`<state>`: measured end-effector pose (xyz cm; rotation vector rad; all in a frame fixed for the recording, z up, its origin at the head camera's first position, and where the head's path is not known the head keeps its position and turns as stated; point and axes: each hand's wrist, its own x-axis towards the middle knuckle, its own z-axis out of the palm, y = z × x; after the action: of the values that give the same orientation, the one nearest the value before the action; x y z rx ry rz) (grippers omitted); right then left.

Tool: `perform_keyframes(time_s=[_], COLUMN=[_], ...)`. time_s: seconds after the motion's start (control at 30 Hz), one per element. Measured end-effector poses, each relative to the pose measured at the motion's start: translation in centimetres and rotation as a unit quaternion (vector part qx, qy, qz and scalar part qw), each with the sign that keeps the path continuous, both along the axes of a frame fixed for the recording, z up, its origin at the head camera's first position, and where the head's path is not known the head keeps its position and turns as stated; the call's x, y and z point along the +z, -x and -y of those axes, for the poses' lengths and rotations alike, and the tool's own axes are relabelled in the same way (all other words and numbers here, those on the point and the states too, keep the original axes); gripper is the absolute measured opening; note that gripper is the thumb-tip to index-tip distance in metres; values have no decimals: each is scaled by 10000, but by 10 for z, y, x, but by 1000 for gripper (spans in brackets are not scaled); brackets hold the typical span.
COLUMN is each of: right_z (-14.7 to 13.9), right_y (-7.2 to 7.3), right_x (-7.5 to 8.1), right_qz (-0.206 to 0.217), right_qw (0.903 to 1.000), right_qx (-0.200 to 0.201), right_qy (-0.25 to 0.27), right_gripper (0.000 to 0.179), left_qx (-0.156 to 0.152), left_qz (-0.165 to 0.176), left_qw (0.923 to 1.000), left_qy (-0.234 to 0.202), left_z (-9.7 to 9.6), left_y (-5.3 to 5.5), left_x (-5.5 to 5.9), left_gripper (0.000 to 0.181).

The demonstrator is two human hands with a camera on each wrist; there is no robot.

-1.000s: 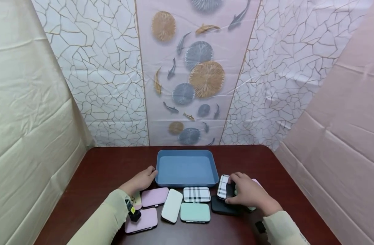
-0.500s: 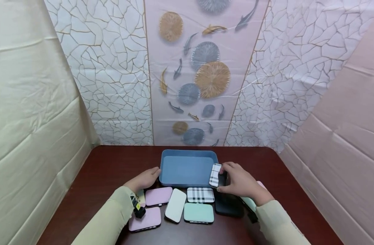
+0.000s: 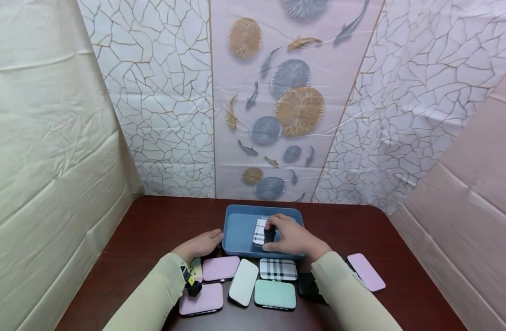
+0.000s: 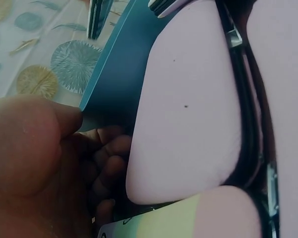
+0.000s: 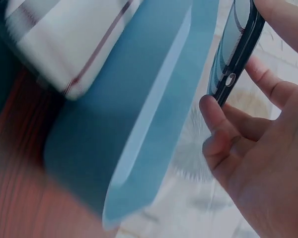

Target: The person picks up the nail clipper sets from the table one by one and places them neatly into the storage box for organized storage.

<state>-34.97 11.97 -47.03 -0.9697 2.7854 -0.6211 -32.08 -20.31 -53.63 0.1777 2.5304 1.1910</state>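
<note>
My right hand pinches a small flat clasp case with white plaid faces and a black frame. It holds the case tilted over the blue tray; in the right wrist view the case shows its clasp, with thumb and fingers on its edges. At the tray's left side rests my left hand. Its thumb meets the tray's rim in the left wrist view, the fingers curled beside the wall, partly in shadow. Closest to that hand lie a pink case and a pastel patterned case.
In front of the tray lie a second pink case, a white case, a plaid case, a mint case and a black case partly under the right sleeve. Another pink case lies at the right.
My right hand has carried the plaid case leftward from above the cases at the right to over the tray. My left hand stays at the tray's left side. The head view has shifted slightly.
</note>
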Motion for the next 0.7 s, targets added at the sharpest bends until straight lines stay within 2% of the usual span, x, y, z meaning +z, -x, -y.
perform_keyframes(time_s=[0.17, 0.47, 0.7], right_z=[23, 55, 70], right_y=[7, 14, 22], right_x=[-5, -21, -27], right_qz=[146, 445, 803], right_qw=[9993, 9963, 9931], right_qx=[346, 731, 847], right_qy=[-7, -35, 108], right_gripper=[42, 39, 35], left_qx=[11, -25, -61], left_qz=[21, -39, 12], left_qw=[10000, 10000, 10000], left_qy=[42, 4, 51], left_z=[0, -2, 0], left_y=[0, 0, -1], left_x=[2, 2, 4], left_gripper=[58, 51, 52])
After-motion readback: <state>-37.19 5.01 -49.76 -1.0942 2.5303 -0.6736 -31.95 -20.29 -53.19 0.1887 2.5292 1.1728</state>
